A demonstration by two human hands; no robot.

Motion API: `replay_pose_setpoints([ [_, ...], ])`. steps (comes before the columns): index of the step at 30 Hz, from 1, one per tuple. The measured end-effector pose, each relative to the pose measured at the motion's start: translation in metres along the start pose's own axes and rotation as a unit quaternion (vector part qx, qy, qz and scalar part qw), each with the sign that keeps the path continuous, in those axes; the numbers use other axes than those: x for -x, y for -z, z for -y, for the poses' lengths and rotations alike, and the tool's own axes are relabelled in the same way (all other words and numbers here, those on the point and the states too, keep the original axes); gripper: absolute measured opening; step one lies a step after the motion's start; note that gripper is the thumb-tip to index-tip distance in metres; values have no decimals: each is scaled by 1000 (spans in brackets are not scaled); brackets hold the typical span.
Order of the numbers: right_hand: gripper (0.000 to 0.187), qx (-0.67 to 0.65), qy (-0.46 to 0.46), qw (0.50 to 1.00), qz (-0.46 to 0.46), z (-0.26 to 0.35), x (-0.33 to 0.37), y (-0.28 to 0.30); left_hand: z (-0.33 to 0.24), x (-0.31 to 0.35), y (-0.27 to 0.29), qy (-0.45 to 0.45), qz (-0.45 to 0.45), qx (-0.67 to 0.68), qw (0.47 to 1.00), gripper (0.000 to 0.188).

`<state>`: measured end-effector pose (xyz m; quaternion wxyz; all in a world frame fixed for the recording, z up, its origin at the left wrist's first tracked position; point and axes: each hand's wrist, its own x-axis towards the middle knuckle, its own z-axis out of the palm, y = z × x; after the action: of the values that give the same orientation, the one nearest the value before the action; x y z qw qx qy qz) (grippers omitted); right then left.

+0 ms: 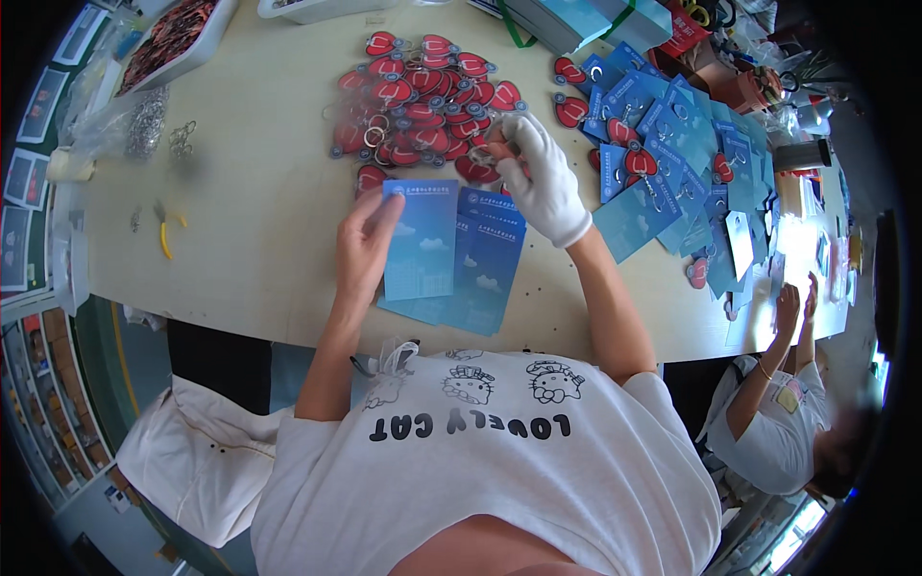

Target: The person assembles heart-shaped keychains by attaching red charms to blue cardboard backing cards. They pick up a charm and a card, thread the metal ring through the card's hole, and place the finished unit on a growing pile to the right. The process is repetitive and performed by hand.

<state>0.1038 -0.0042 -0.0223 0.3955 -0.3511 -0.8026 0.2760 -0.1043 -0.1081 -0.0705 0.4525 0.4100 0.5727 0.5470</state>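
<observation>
Your left hand (363, 252) pinches a blue card (420, 240); your gloved right hand (540, 178) grips a red keychain (480, 165) from the twelve o'clock pile (418, 96); carded ones (672, 154) lie at two o'clock.

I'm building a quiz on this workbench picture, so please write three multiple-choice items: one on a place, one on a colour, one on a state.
1. Where does the pile of red keychains lie?
A. beyond the blue cards, further up the table
B. on the person's lap
C. on the floor

2. What colour is the glove on the right hand?
A. black
B. white
C. yellow

3. What is the left hand doing?
A. hanging off the table
B. gripping the yellow-handled pliers
C. resting on the top blue card

Answers:
1 A, the pile sits on the table beyond the card stack.
2 B, the glove is plainly white.
3 C, thumb and fingers lie on the card's left edge; the pliers lie apart, untouched.
</observation>
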Motion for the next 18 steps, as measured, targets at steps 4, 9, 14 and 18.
replay_pose_setpoints([
  [4, 16, -70, -8, 997, 0, 10, 7, 21, -27, 0, -20, -159, -23, -58, 985, 18],
  [9, 8, -116, -73, 989, -55, 46, 11, 20, -54, -10, -50, -213, -125, -18, 969, 17],
  [14, 5, -208, -151, 956, -140, 61, 4, 6, -63, -16, -89, -209, -147, 127, 958, 18],
  [18, 8, -244, -209, 930, -179, 66, 1, 5, -71, -12, -99, -187, -78, 210, 957, 13],
])
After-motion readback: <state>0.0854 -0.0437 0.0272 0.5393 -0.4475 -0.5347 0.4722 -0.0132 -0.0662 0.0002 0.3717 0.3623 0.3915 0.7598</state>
